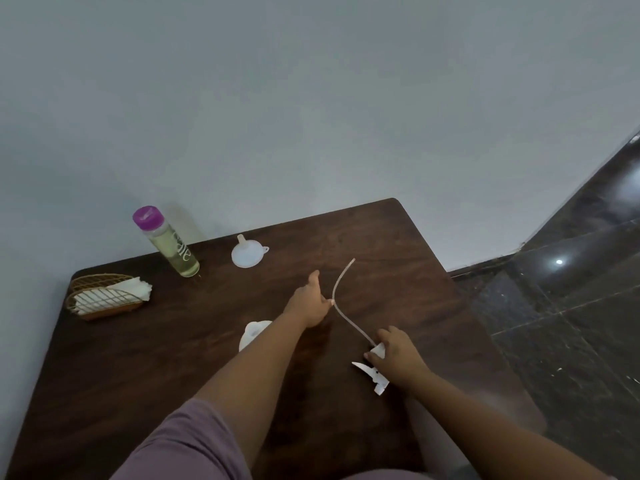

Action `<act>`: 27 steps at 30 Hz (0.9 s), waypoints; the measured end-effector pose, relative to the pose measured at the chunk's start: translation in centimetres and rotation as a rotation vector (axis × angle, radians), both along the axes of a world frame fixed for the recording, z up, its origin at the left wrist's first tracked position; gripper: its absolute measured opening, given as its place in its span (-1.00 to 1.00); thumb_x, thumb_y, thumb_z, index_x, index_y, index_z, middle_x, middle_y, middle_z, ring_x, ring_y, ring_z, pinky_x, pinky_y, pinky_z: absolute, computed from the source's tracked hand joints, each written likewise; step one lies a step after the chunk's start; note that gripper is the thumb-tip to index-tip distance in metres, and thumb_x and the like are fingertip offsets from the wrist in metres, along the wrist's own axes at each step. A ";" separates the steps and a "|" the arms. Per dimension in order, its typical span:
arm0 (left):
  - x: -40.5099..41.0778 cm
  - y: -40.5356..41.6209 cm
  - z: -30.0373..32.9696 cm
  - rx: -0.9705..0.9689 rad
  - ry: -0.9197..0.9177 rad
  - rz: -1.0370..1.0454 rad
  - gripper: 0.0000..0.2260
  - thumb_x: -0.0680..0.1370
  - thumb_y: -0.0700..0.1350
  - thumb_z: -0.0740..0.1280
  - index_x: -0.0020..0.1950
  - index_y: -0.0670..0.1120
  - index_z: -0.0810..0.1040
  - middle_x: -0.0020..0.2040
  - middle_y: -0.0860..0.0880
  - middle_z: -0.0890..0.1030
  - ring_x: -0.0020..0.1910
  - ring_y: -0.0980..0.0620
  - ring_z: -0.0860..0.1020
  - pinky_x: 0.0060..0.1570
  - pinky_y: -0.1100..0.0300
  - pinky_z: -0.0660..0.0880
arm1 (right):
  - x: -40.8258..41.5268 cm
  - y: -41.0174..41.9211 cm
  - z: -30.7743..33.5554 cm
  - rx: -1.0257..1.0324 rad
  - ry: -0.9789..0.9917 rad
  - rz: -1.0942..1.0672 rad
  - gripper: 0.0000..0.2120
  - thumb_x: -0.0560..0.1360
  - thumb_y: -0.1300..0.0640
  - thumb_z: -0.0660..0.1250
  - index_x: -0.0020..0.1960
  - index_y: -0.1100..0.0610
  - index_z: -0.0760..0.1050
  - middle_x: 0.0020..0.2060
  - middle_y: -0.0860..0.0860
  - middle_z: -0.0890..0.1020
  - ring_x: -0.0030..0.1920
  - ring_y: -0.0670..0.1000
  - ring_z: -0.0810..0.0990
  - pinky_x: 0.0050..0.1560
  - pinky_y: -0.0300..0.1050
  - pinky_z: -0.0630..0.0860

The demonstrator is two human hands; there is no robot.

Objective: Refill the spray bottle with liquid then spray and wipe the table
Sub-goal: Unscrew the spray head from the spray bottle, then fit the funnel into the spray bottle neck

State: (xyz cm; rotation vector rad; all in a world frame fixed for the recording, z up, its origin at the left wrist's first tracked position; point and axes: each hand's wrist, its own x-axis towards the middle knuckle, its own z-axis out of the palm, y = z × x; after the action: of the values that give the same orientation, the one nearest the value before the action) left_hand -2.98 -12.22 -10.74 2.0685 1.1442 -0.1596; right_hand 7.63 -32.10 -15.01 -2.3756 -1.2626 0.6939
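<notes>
My right hand (398, 355) grips the white spray head (375, 374), which is off its bottle and low over the dark wooden table (173, 358). Its long thin dip tube (341, 299) curves up and away from the head. My left hand (310, 303) pinches the tube near its bend. A white bottle body (251, 332) is partly hidden behind my left forearm. At the back stand a clear bottle of yellowish liquid with a purple cap (166, 242) and a small white funnel (247, 252) lying on the table.
A wicker holder with white napkins (105, 297) sits at the table's left edge. The table stands against a pale wall; dark glossy floor tiles (571, 323) lie beyond its right edge.
</notes>
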 end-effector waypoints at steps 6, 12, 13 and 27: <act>-1.8 -0.1 2.9 0.211 -0.067 -0.089 -0.33 0.57 -0.11 0.34 0.57 0.02 0.04 0.10 -0.04 0.58 0.18 -0.02 0.50 0.25 -0.04 0.48 | -0.3 2.1 0.0 -0.015 -0.037 0.044 -0.66 0.41 -0.03 0.43 0.02 0.15 0.41 0.01 0.04 0.39 0.04 0.08 0.44 -0.04 -0.07 0.45; -4.2 -0.3 4.2 0.345 -0.099 -0.076 -0.36 0.58 -0.07 0.33 0.56 0.02 0.07 0.19 -0.03 0.56 0.24 -0.02 0.46 0.24 0.00 0.48 | -1.6 4.3 0.9 -0.129 -0.175 -0.023 -0.51 0.46 -0.27 0.27 0.19 0.05 0.34 0.13 0.03 0.39 0.17 0.11 0.37 0.06 0.06 0.44; -4.8 -0.2 4.3 0.357 -0.123 -0.046 -0.37 0.57 -0.06 0.33 0.56 0.01 0.08 0.17 -0.02 0.56 0.24 -0.01 0.45 0.23 0.01 0.48 | -1.8 4.8 1.2 -0.108 -0.182 -0.073 -0.51 0.46 -0.27 0.26 0.19 0.06 0.34 0.12 0.04 0.39 0.17 0.11 0.37 0.07 0.08 0.42; -12.4 5.2 5.4 0.121 -0.405 0.505 -0.72 0.64 -0.06 0.23 0.35 -0.06 0.42 0.07 0.01 0.57 0.14 0.03 0.54 0.05 0.23 0.41 | -6.9 17.3 5.8 0.221 -0.029 0.032 -0.65 0.50 -0.03 0.35 0.22 0.06 0.40 0.17 0.06 0.41 0.19 0.10 0.37 0.15 -0.01 0.37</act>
State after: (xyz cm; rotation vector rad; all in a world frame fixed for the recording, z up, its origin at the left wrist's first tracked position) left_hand -15.39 -7.04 -5.30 1.7335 1.3900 0.5572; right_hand 0.77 -14.80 -9.25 -2.1982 -1.3181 0.5023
